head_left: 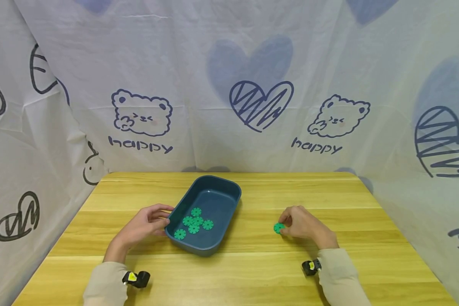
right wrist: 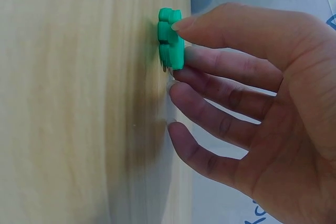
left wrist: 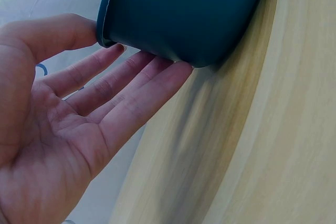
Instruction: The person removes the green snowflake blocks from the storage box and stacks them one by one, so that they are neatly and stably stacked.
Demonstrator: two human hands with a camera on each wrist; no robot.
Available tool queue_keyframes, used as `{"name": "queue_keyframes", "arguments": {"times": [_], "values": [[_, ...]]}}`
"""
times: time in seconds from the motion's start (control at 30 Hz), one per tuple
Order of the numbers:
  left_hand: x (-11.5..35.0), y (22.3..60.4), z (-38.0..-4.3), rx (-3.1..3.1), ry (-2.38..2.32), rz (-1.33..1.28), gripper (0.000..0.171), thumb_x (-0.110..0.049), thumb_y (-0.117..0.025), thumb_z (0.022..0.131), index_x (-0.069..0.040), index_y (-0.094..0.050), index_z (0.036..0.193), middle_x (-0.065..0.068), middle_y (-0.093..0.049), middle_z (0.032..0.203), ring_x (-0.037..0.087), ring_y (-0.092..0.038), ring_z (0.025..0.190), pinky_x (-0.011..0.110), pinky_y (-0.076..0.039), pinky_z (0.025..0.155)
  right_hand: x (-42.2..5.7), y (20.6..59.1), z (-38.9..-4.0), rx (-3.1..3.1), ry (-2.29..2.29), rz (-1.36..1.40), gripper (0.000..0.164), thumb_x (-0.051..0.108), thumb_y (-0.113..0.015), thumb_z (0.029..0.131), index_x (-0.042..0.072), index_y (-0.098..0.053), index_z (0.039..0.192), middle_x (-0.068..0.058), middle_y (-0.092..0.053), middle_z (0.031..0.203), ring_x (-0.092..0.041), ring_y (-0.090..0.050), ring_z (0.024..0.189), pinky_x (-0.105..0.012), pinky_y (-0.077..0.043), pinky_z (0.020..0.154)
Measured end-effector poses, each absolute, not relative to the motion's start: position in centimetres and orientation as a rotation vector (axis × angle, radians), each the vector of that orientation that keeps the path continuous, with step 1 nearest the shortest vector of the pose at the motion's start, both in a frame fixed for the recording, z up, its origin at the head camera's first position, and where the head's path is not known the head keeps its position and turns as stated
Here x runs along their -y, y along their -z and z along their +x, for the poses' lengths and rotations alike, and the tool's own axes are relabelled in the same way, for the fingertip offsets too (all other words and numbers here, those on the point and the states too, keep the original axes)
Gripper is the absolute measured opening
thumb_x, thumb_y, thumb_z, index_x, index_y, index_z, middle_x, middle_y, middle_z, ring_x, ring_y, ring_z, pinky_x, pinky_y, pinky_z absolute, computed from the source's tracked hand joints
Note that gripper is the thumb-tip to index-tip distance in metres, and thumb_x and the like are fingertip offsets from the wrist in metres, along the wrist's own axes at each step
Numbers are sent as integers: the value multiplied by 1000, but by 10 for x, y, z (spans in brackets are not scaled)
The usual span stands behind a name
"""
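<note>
- From my remote post I see the right hand (head_left: 304,223) pinching green plastic, one disc (head_left: 278,228) or a stack, I cannot tell, low at the table (head_left: 260,272), well right of the tray (head_left: 216,203)
- Left hand (head_left: 143,223), fingers extended and clasping nothing, touches the tray's left side, thumb at the rim; loose discs (head_left: 194,228) lie inside, toward the near end
- I judge a slip possible: fingertips alone hold that small piece
- A hard push by the left fingers could, I think, skid the tray and scatter its contents
</note>
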State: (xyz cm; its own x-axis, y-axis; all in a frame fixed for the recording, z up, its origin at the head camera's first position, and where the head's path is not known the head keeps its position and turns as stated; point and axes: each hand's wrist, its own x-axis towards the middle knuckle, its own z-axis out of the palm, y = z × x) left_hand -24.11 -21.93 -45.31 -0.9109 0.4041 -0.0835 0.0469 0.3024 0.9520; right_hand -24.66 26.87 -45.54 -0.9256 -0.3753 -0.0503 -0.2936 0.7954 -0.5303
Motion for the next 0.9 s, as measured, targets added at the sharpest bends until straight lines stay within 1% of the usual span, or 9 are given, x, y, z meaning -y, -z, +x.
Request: {"name": "queue_keyframes", "arguments": {"times": [0.9], "values": [[219,451,-239,-2277,-1638,395,47,-12,-61,103,3,-49,146,32,-59,138,32,-69,114,38,-65,88,-269,457,-247,-2832,805,-547,17,16,-84,85,8,-78,99,-1,-73,94,-12,-62,85,-33,-58,78]]}}
